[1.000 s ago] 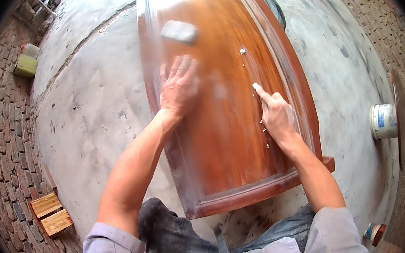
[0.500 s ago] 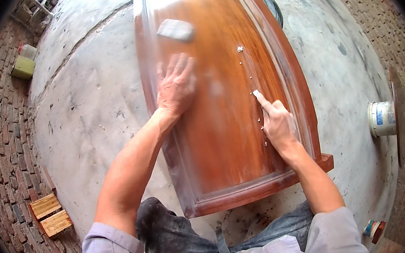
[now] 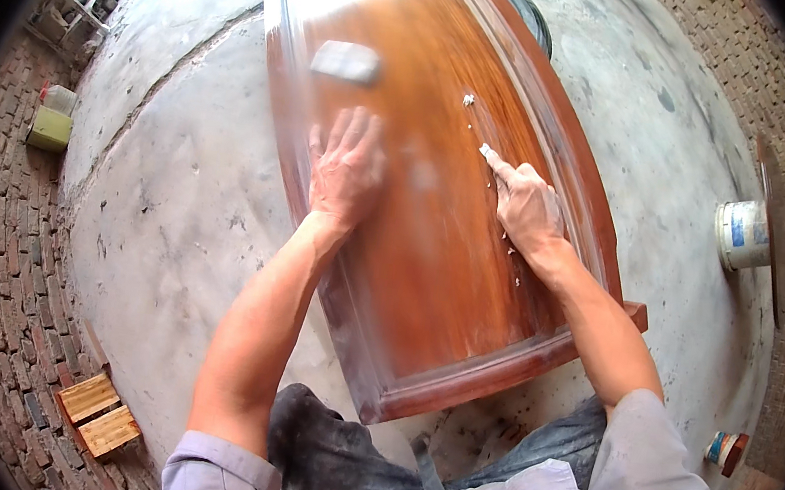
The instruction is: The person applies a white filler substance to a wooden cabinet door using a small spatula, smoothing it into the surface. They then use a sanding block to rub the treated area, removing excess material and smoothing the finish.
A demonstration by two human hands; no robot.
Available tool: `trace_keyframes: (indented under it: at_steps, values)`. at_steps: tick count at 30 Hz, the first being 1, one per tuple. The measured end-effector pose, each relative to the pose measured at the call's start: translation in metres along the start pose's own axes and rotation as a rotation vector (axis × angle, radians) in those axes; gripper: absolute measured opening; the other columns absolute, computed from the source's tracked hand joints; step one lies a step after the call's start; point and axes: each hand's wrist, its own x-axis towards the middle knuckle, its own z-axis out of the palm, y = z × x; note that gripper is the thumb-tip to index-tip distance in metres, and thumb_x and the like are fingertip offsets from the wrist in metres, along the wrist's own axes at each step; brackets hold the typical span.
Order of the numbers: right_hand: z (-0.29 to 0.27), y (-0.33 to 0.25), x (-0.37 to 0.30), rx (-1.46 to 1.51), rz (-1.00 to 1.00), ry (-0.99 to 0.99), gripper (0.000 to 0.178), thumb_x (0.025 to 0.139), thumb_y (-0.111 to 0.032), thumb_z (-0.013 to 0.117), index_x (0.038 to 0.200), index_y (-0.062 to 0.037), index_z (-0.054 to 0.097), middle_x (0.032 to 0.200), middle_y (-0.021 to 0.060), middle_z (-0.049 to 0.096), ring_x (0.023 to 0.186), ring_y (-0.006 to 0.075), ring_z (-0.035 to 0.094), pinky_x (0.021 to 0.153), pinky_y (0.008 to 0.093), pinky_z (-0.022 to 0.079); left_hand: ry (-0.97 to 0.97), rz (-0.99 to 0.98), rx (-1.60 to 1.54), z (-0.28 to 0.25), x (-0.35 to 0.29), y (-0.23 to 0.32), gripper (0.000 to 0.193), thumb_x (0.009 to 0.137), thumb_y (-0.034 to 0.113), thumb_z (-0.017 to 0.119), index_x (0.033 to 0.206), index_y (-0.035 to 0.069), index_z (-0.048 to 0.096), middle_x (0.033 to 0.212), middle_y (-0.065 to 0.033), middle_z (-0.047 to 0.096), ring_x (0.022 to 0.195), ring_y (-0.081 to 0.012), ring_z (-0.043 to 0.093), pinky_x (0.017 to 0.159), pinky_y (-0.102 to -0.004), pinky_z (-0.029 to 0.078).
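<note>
A glossy reddish-brown wooden panel [image 3: 437,279] with a raised, dusty border stretches out before me. My left hand [image 3: 348,167] lies flat on its left part, fingers spread, holding nothing. Just beyond those fingertips rests a pale grey-white block or folded pad [image 3: 347,62], untouched. On the right part, my right hand [image 3: 528,202] has its index finger extended and the other fingers curled under. A small white piece [image 3: 488,152] shows at that fingertip against the wood; its kind is unclear. White crumbs [image 3: 468,100] dot a line along the panel there.
Grey concrete floor [image 3: 178,172] surrounds the panel, bordered by brick paving. To the right stand a white bucket [image 3: 744,234] beside a board and a small can [image 3: 720,447]. At left are a yellowish container [image 3: 49,129] and a small wooden slatted piece [image 3: 99,415].
My right hand has slid away from me and slightly left along the line of crumbs. The left hand stays flat in nearly the same place on the panel.
</note>
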Motion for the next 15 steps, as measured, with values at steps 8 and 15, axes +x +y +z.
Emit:
trace_keyframes:
  at_steps: [8, 15]
  values:
    - [-0.009, -0.006, -0.017, 0.028, 0.022, -0.04, 0.043, 0.102, -0.008, 0.059, 0.141, -0.0218, 0.07, 0.094, 0.0201, 0.068, 0.077, 0.0446, 0.071, 0.073, 0.0545, 0.06, 0.007, 0.004, -0.003, 0.002, -0.002, -0.001, 0.048, 0.102, 0.023, 0.06, 0.149, 0.013, 0.061, 0.161, -0.0099, 0.053, 0.154, -0.0294, 0.041, 0.129, -0.0567, 0.021]
    - [-0.027, -0.013, -0.055, 0.043, -0.006, -0.122, 0.042, 0.102, -0.008, 0.06, 0.14, -0.0222, 0.071, 0.089, 0.0199, 0.064, 0.074, 0.0445, 0.071, 0.068, 0.056, 0.059, 0.006, -0.003, 0.012, -0.007, -0.002, -0.007, 0.048, 0.102, 0.023, 0.06, 0.149, 0.013, 0.062, 0.161, -0.0101, 0.053, 0.154, -0.0299, 0.041, 0.129, -0.0571, 0.022]
